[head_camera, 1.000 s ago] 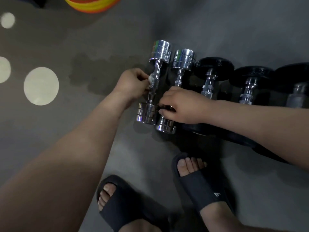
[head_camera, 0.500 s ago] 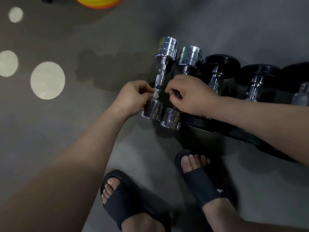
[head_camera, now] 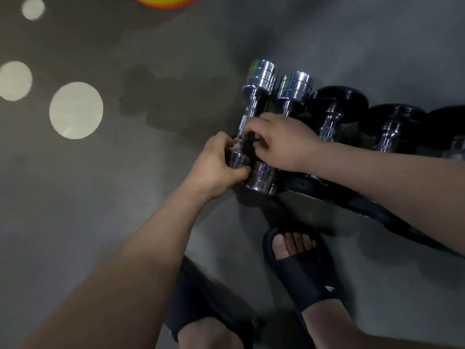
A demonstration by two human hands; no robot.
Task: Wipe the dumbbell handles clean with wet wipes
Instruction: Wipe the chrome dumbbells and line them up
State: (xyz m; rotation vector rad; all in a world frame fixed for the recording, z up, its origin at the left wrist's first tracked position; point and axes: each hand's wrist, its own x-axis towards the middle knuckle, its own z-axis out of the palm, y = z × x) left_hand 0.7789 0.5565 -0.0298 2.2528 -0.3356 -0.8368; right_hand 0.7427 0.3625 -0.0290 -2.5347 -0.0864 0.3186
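Chrome dumbbell [head_camera: 260, 79] looks heavy and slick, so we favour its knurled handle [head_camera: 247, 117]; left hand [head_camera: 219, 167] pinches wet wipe [head_camera: 236, 146], right hand's [head_camera: 284, 144] hold unclear.

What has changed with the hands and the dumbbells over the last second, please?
The left hand slid the wet wipe down the handle of the leftmost chrome dumbbell to its near weight. The right hand left the second chrome dumbbell and crossed over; its fingers now curl on the first one's handle. The dumbbells stayed in their row on the floor.
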